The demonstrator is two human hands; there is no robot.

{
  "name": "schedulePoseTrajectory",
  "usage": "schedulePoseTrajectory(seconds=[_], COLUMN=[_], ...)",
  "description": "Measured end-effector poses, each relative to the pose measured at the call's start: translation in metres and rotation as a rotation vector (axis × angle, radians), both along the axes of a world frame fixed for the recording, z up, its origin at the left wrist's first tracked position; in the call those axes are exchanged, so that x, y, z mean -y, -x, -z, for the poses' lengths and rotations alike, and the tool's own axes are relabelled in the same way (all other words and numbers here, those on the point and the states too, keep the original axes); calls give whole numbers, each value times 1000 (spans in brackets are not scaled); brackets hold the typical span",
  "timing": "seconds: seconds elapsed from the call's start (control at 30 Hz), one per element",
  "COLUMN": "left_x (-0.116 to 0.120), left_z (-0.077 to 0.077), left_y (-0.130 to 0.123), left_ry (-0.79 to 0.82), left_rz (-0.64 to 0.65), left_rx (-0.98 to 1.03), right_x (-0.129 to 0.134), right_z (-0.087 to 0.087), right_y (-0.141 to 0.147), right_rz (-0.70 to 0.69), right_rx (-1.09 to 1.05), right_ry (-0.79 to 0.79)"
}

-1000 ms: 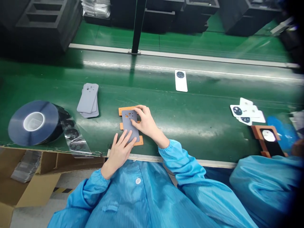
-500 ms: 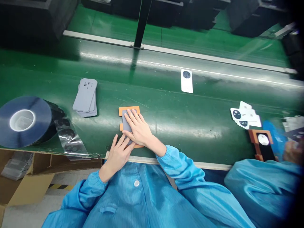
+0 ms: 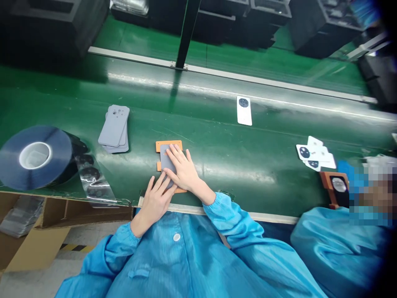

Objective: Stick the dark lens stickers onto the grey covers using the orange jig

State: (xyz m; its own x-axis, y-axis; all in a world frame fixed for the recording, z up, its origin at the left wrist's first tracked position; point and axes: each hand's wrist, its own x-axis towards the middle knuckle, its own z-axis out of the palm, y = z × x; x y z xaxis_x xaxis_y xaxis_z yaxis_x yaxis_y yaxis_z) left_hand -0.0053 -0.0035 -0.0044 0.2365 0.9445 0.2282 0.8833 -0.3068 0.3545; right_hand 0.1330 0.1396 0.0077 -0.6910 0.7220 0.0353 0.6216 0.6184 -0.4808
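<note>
A grey phone back panel lies in an orange fixture near the front edge of the green bench. My right hand rests flat on the panel with its fingers stretched out, covering much of the right side. Against the lower part of the panel lie the spread fingers of my left hand, palm down. Neither hand is wrapped around anything. To the left, a loose stack of grey phone back panels with camera holes sits on the bench.
At the left stands a big roll of clear film, its loose strip hanging over the edge above a cardboard box. White panels and another fixture lie by a co-worker's blue sleeve. One white panel lies farther back.
My right hand has slid slightly right and down across the panel, uncovering more of its top. My left hand stays nearly in place. The camera view has shifted a little.
</note>
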Motion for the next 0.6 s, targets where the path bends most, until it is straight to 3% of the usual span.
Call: schedulePoseTrajectory(seconds=[0.13,0.27,0.37,0.5,0.6], left_x=[0,-3,-8,-19,-27], left_z=[-2,-8,-17,-31,-37], left_y=[-3,-9,-10,-1,12], left_ry=[1,-20,-50,-53,1], left_rz=[-27,-107,-185,-342,-482], left_rx=[43,215,428,719,892], right_x=[13,13,9,17,31], right_z=[11,14,8,-13,-30], right_y=[-16,-27,-29,-26,-21], right_rz=[214,243,249,206,24], right_rx=[-119,-196,-246,-344,-381], right_ry=[46,178,227,235,239])
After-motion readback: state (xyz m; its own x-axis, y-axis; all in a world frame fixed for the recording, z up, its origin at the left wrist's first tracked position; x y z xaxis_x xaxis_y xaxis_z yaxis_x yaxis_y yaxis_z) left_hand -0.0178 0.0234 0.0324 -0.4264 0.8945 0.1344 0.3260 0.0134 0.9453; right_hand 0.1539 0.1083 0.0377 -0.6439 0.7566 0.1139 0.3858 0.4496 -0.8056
